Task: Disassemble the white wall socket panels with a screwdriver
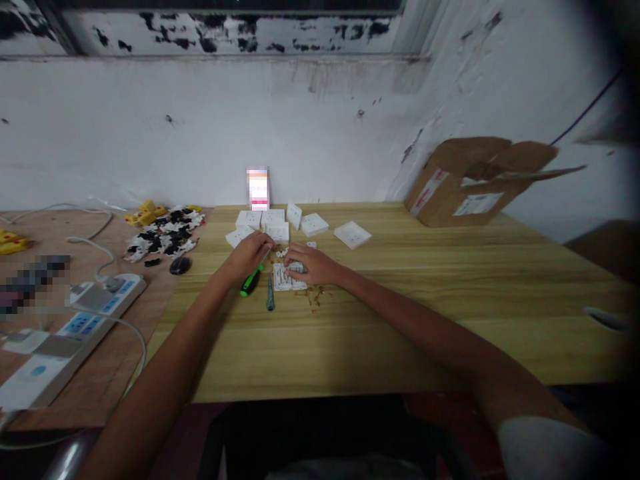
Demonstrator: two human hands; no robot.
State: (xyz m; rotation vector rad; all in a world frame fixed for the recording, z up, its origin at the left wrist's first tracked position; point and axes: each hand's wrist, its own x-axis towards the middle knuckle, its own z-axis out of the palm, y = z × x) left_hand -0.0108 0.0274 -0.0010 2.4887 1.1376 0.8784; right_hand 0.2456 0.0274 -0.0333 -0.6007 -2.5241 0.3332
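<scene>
A white socket housing [290,285], its inner slots facing up, lies flat on the wooden table. My right hand [309,265] bends over its upper right part with curled fingers; whatever they pinch is hidden. To the upper left, my left hand [250,255] has its fingertips pressed together, and I cannot make out what is between them. Below it lies a green and black screwdriver [251,281]. A smaller screwdriver with a bluish, see-through handle [271,297] rests left of the housing. Small brass-coloured parts [316,297] are scattered at the housing's right.
Several white socket panels [353,234] lie behind my hands, near a lit phone [258,189] leaning on the wall. At the back right stands an open cardboard box [460,183]. Leftward are a power strip [75,340], a mouse [180,265] and a black-and-white pile [167,233].
</scene>
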